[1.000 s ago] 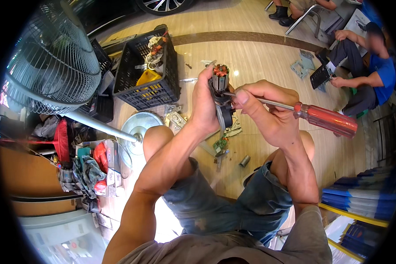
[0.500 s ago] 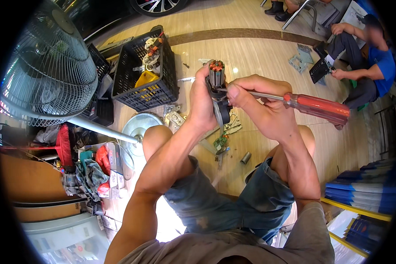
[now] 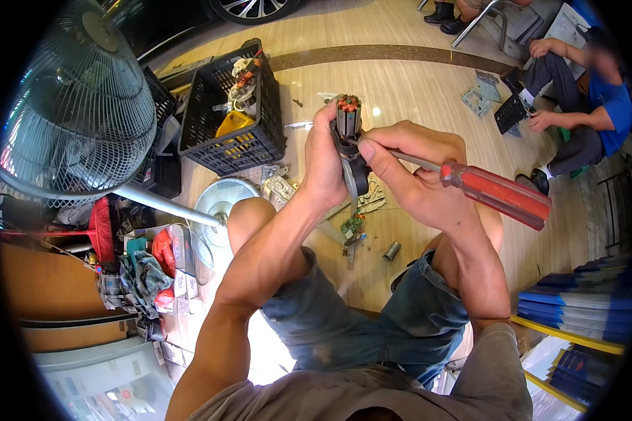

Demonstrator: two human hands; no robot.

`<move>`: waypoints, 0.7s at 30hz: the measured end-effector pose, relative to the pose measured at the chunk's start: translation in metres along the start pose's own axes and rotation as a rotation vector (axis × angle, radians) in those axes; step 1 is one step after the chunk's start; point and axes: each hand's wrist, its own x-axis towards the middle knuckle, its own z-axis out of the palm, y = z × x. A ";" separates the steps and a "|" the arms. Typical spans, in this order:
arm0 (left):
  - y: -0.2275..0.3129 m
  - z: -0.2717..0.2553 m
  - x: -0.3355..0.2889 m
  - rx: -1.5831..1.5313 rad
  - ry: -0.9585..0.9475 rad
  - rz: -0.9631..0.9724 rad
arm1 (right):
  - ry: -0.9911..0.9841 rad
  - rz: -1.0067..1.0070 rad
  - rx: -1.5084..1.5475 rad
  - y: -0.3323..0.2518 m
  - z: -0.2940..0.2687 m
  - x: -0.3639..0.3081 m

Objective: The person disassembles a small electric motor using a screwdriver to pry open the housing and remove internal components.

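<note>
1. The motor point(image 3: 348, 128) is held above the floor point(image 3: 407, 88), between the two hands, with its red end uppermost.
2. It is gripped by the left hand point(image 3: 323, 165), whose fingers are wrapped around its side.
3. The screwdriver point(image 3: 497, 194) is clamped in the fingers of the right hand point(image 3: 420, 167). Its shaft is directed at the motor's middle; whether the tip is seated cannot be told.
4. The work is judged to be partway: several parts are already separate, while the motor's upper and lower sections are seen together. What is being worked at its middle seems unfinished.
5. On the floor below, a green board point(image 3: 352, 226), a metal cylinder point(image 3: 392, 250) and a metal plate point(image 3: 279, 189) are seen loose.
6. Farther out, mixed parts point(image 3: 244, 76) are held in the crate point(image 3: 271, 109). How much is left cannot be told.
</note>
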 end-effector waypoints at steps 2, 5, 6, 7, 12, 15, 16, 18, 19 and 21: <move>-0.001 -0.002 0.001 0.003 0.002 0.007 | -0.008 -0.016 -0.001 -0.001 0.000 0.000; -0.001 0.001 -0.002 -0.002 0.030 0.009 | -0.035 0.023 -0.012 -0.001 -0.002 0.001; -0.001 0.003 -0.003 -0.010 0.053 0.006 | -0.034 0.023 -0.011 0.000 -0.002 0.001; -0.001 0.004 -0.003 -0.009 0.053 0.005 | -0.025 0.030 0.012 0.003 -0.001 0.001; -0.007 0.002 -0.001 -0.001 0.010 -0.009 | -0.016 0.075 0.055 0.011 0.001 -0.001; -0.010 -0.022 0.008 0.055 -0.127 0.072 | -0.006 0.020 0.028 0.007 0.001 -0.003; -0.010 -0.023 0.009 0.054 -0.128 0.071 | -0.001 0.006 0.015 0.004 0.000 -0.002; -0.008 -0.021 0.009 0.022 -0.087 0.069 | 0.002 -0.008 -0.001 0.001 -0.001 -0.003; -0.006 -0.017 0.008 0.019 -0.088 0.068 | 0.029 -0.030 -0.022 0.001 -0.001 -0.003; -0.003 -0.010 0.006 0.125 0.015 0.121 | 0.054 -0.053 -0.044 0.000 -0.001 -0.003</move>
